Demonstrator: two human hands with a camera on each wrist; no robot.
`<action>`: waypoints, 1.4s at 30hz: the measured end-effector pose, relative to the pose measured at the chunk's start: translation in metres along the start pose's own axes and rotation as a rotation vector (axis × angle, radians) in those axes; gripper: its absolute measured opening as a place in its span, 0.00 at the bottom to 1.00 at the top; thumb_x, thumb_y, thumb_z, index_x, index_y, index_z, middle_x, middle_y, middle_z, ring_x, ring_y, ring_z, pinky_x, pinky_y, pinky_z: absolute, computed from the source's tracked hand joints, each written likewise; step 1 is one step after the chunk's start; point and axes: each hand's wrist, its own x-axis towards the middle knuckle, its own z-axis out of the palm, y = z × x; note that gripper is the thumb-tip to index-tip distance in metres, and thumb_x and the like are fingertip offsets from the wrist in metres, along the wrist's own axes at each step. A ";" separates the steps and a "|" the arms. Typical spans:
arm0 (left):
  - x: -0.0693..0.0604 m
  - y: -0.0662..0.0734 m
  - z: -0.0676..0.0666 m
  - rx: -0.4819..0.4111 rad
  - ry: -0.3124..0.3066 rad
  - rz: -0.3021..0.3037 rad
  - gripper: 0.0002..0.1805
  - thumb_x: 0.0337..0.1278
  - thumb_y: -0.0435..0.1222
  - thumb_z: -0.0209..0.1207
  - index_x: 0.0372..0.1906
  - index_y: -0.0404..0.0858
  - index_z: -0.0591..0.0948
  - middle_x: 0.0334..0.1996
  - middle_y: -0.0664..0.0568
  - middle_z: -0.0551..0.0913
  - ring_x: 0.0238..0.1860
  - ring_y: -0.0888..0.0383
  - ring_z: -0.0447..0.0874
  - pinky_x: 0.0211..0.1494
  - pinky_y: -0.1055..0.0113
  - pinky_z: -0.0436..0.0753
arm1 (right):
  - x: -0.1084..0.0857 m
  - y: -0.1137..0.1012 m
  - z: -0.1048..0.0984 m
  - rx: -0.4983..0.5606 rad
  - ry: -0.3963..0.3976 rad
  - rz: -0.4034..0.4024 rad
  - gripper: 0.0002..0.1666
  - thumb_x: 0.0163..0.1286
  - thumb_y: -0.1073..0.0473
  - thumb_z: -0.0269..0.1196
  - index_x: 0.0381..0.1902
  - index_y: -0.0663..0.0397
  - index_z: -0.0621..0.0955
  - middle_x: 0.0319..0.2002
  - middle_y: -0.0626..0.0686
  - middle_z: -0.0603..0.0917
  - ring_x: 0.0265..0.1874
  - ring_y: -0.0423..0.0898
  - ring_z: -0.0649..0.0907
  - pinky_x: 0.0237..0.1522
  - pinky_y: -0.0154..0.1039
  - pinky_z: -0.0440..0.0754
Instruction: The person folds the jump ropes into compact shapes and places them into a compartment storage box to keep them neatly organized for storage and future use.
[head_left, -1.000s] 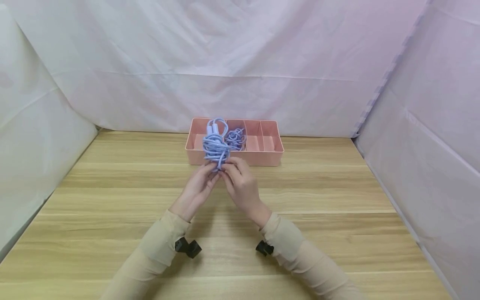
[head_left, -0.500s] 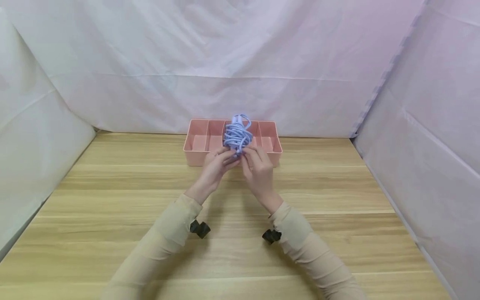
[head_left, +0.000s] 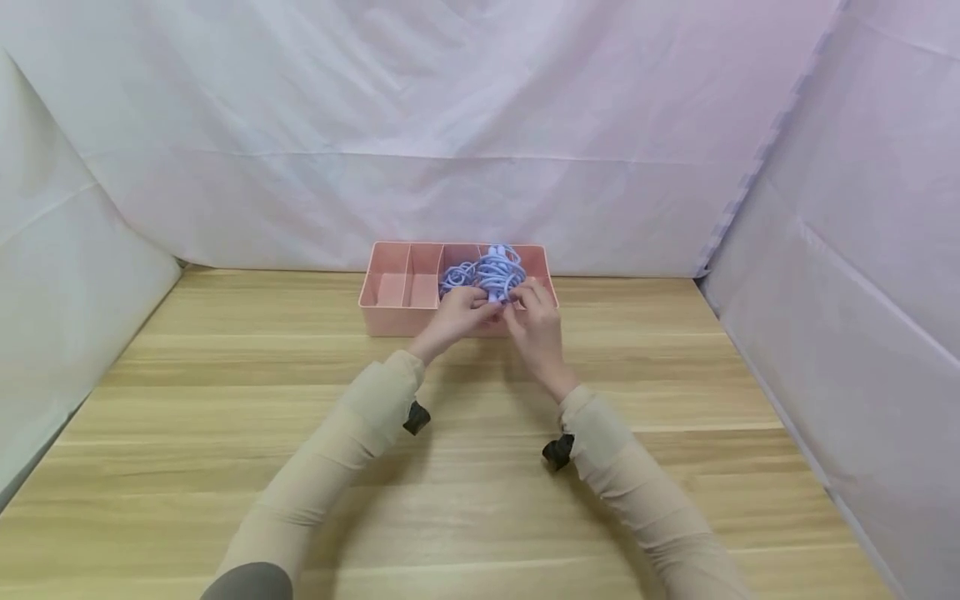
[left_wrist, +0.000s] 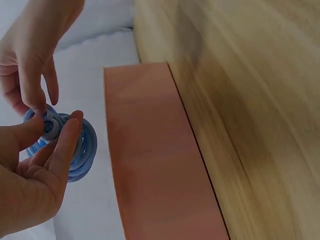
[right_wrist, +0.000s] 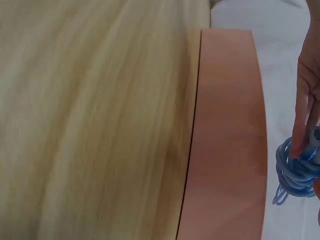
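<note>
Both hands hold a light-blue jump rope (head_left: 501, 271), its cord wound in loops around two handles. My left hand (head_left: 453, 317) pinches a handle end between thumb and fingers, clearer in the left wrist view, where the round handle end (left_wrist: 50, 129) faces the camera. The fingertips of my right hand (head_left: 536, 329) pinch the near end of the bundle from the other side. The bundle is above the right part of a pink divided box (head_left: 401, 322). Inside a middle compartment lies another tangled blue cord (head_left: 457, 277), partly hidden behind the held bundle and left hand.
The box stands at the back of a wood-grain table (head_left: 480, 500), close to a white cloth backdrop (head_left: 480, 200). White cloth also hangs at the left and right sides. A small black device sits at each wrist.
Both hands have carried the jump rope to the right, from over the box's left part to over its right part. The second blue cord, hidden half a second ago, shows again beside it.
</note>
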 end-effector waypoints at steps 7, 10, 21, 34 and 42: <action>0.017 -0.003 0.004 0.308 0.074 0.076 0.10 0.57 0.33 0.56 0.28 0.28 0.81 0.27 0.40 0.84 0.28 0.49 0.84 0.28 0.71 0.81 | 0.002 0.019 0.005 -0.016 -0.069 0.059 0.04 0.53 0.74 0.59 0.29 0.68 0.76 0.32 0.60 0.76 0.33 0.51 0.77 0.36 0.37 0.80; 0.022 -0.005 0.004 0.432 0.132 0.095 0.10 0.56 0.35 0.58 0.27 0.31 0.83 0.25 0.44 0.84 0.25 0.54 0.81 0.27 0.72 0.77 | 0.005 0.026 0.010 -0.028 -0.099 0.072 0.05 0.53 0.74 0.59 0.31 0.68 0.77 0.35 0.60 0.76 0.35 0.52 0.77 0.39 0.38 0.79; 0.033 -0.007 0.004 0.756 0.352 0.169 0.11 0.43 0.39 0.67 0.29 0.35 0.81 0.26 0.48 0.83 0.29 0.51 0.79 0.31 0.61 0.77 | 0.016 0.039 0.020 -0.155 -0.290 -0.014 0.06 0.55 0.71 0.56 0.33 0.67 0.75 0.49 0.64 0.76 0.48 0.57 0.76 0.52 0.45 0.76; 0.043 -0.019 -0.008 0.784 0.024 0.268 0.31 0.54 0.33 0.58 0.63 0.30 0.63 0.63 0.38 0.63 0.59 0.43 0.67 0.63 0.56 0.67 | 0.026 0.049 0.018 -0.286 -0.506 -0.147 0.22 0.61 0.69 0.55 0.53 0.70 0.68 0.47 0.65 0.78 0.43 0.56 0.79 0.44 0.46 0.79; 0.043 -0.030 -0.006 0.812 0.002 0.286 0.23 0.57 0.32 0.53 0.58 0.29 0.68 0.53 0.38 0.75 0.56 0.45 0.70 0.60 0.55 0.70 | 0.027 0.052 0.027 -0.261 -0.527 -0.209 0.16 0.60 0.69 0.56 0.46 0.66 0.70 0.37 0.60 0.79 0.34 0.53 0.80 0.37 0.46 0.79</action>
